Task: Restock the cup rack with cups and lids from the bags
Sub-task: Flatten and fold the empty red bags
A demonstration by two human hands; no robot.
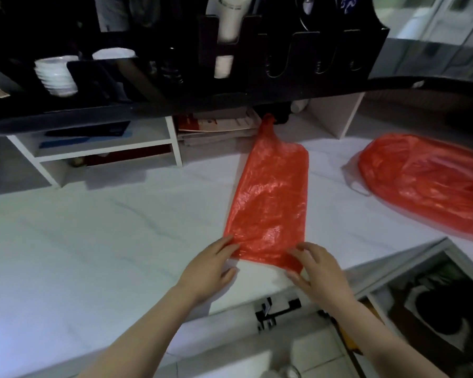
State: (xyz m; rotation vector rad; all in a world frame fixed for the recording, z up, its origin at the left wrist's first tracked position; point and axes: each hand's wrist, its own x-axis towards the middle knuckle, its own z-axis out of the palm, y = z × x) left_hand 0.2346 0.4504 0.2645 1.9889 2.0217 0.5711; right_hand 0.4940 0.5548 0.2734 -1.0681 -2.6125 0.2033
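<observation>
Head view: flat red bag (271,203) on white counter (93,241), its near end at both hands; left hand (213,264) presses the near-left corner with fairly straight fingers, right hand (317,271) pinches the near-right corner with curled fingers. Long axis runs away from the person, twisted handle end pointing toward cup rack (175,64); fuller red bag (426,186) well apart, right.

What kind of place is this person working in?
Likely a café or drinks-shop service counter: a black cup rack holding stacked white cups stands over a white marbled countertop, where a red bag lies flat.
</observation>
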